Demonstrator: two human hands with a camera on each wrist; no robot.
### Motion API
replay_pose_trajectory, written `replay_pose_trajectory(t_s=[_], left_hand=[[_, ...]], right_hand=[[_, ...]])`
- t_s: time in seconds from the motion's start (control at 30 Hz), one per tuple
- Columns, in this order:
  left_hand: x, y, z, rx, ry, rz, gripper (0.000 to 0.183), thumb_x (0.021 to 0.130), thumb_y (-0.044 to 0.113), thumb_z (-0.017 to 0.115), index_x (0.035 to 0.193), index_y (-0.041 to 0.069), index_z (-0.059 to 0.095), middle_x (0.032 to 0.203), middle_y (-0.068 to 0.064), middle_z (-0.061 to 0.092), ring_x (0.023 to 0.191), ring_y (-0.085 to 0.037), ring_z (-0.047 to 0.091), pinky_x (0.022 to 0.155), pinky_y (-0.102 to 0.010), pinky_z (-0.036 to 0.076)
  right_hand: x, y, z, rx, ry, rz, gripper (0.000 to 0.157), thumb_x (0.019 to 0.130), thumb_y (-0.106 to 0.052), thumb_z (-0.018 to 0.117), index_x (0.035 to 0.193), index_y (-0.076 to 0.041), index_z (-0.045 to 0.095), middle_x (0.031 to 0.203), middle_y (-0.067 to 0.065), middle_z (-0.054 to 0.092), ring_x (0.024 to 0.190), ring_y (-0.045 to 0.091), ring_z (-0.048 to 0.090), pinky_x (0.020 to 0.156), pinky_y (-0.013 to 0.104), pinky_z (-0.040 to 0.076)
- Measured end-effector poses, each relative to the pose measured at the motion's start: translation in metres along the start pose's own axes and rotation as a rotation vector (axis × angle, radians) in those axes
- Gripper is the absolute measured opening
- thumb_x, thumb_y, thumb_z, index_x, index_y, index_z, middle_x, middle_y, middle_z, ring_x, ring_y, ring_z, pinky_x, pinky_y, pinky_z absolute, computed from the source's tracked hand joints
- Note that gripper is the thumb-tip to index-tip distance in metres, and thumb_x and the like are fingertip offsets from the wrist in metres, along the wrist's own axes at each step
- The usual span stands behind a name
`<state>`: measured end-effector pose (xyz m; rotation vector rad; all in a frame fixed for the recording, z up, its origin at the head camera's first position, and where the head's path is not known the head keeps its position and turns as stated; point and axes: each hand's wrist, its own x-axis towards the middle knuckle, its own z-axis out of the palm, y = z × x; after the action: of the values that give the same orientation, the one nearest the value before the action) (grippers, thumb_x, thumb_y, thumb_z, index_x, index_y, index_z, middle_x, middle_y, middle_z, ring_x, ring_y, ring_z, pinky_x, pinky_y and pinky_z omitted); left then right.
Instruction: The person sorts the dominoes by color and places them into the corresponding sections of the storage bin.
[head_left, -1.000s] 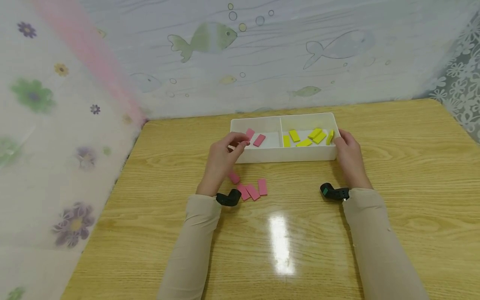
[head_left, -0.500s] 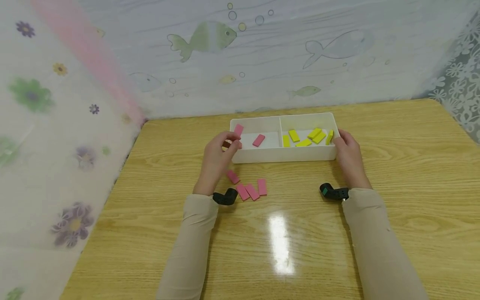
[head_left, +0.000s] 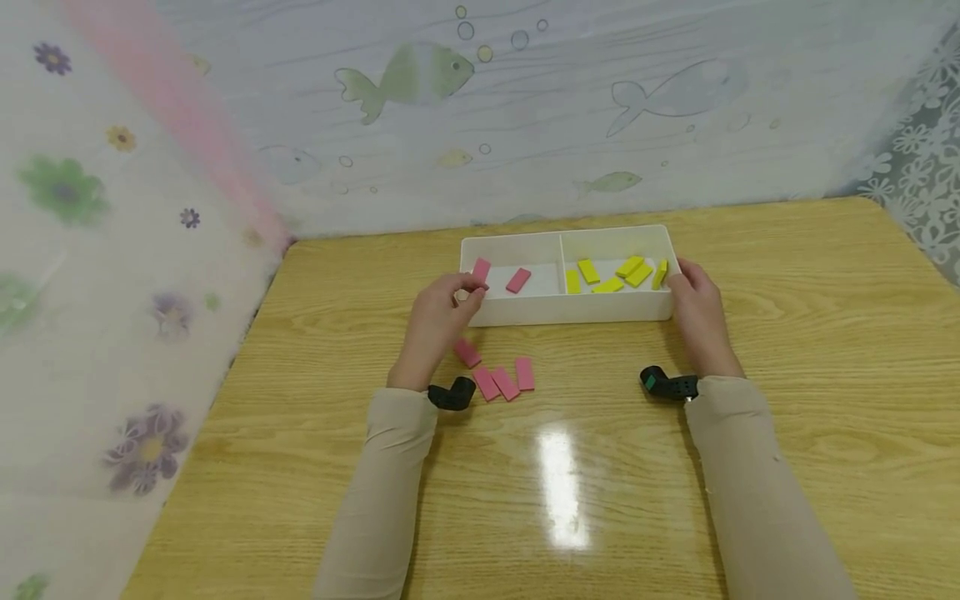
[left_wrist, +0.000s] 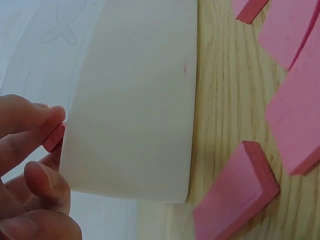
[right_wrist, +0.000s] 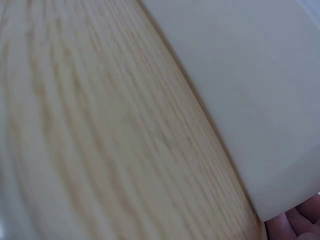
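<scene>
My left hand (head_left: 438, 321) is at the front left corner of a white two-compartment tray (head_left: 577, 310). Its curled fingers hold a pink rectangular block (head_left: 481, 268) over the left compartment; in the left wrist view one end of this pink block (left_wrist: 54, 139) shows beside the index fingertip, the thumb standing lower. Another pink block (head_left: 518, 280) lies flat in that compartment. My right hand (head_left: 701, 317) grips the tray's right end, thumb toward the front corner; in the right wrist view its fingers (right_wrist: 300, 220) are mostly hidden behind the tray wall.
Several loose pink blocks (head_left: 506, 384) lie on the wooden table (head_left: 622, 467) in front of the tray, near the left wrist. Several yellow blocks (head_left: 628, 267) lie in the right compartment. A patterned curtain (head_left: 540, 150) hangs behind the table.
My left hand has shifted left with the pink block toward the tray's left end, then lowered slightly. The right hand and tray have stayed in place.
</scene>
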<state>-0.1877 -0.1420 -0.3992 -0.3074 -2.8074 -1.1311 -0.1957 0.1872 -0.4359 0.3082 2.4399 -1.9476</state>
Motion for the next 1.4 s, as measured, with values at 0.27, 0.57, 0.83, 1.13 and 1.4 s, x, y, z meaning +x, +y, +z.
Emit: replay_pose_trajectory(t_s=[0.27, 0.57, 0.83, 1.13, 1.4], left_hand=[[0.0022, 0.0000, 0.0052, 0.000, -0.056, -0.046, 0.028, 0.090, 0.034, 0.051, 0.111, 0.019, 0.062, 0.104, 0.006, 0.057, 0.075, -0.010, 0.057, 0.063, -0.028, 0.045], [0.0010, 0.0022, 0.0083, -0.144, -0.127, -0.111, 0.035, 0.089, 0.037, 0.051, 0.119, 0.020, 0.057, 0.103, 0.005, 0.057, 0.054, -0.025, 0.058, 0.041, -0.030, 0.039], [0.0002, 0.0031, 0.0086, -0.250, -0.153, -0.125, 0.036, 0.090, 0.037, 0.049, 0.125, 0.028, 0.051, 0.106, 0.004, 0.057, 0.065, -0.027, 0.061, 0.036, -0.025, 0.032], [-0.0011, 0.0037, 0.0067, -0.286, -0.177, -0.127, 0.034, 0.092, 0.036, 0.046, 0.126, 0.040, 0.045, 0.095, -0.008, 0.062, 0.061, -0.033, 0.058, 0.032, -0.025, 0.031], [-0.0005, 0.0020, 0.0049, -0.335, -0.169, -0.103, 0.034, 0.092, 0.034, 0.047, 0.126, 0.036, 0.045, 0.122, 0.000, 0.052, 0.073, -0.025, 0.062, 0.035, -0.033, 0.039]], right_hand=[[0.0014, 0.0003, -0.0004, 0.004, 0.006, -0.012, 0.052, 0.093, -0.036, 0.029, 0.141, -0.015, 0.027, 0.143, 0.003, 0.028, 0.127, 0.018, 0.026, 0.102, 0.040, 0.023], [0.0007, 0.0010, -0.0005, 0.017, 0.001, -0.001, 0.052, 0.093, -0.036, 0.029, 0.141, -0.016, 0.026, 0.143, 0.002, 0.027, 0.127, 0.018, 0.026, 0.103, 0.040, 0.023], [0.0011, 0.0008, 0.0000, 0.015, 0.011, -0.012, 0.052, 0.093, -0.035, 0.030, 0.140, -0.014, 0.028, 0.142, 0.004, 0.029, 0.125, 0.018, 0.028, 0.102, 0.040, 0.024], [0.0019, 0.0018, 0.0000, 0.014, 0.014, -0.009, 0.052, 0.093, -0.034, 0.030, 0.140, -0.014, 0.028, 0.142, 0.004, 0.029, 0.125, 0.017, 0.028, 0.102, 0.040, 0.025], [0.0015, 0.0011, -0.0007, 0.004, 0.004, -0.002, 0.053, 0.093, -0.036, 0.029, 0.141, -0.016, 0.025, 0.143, 0.002, 0.026, 0.128, 0.018, 0.025, 0.103, 0.041, 0.023]])
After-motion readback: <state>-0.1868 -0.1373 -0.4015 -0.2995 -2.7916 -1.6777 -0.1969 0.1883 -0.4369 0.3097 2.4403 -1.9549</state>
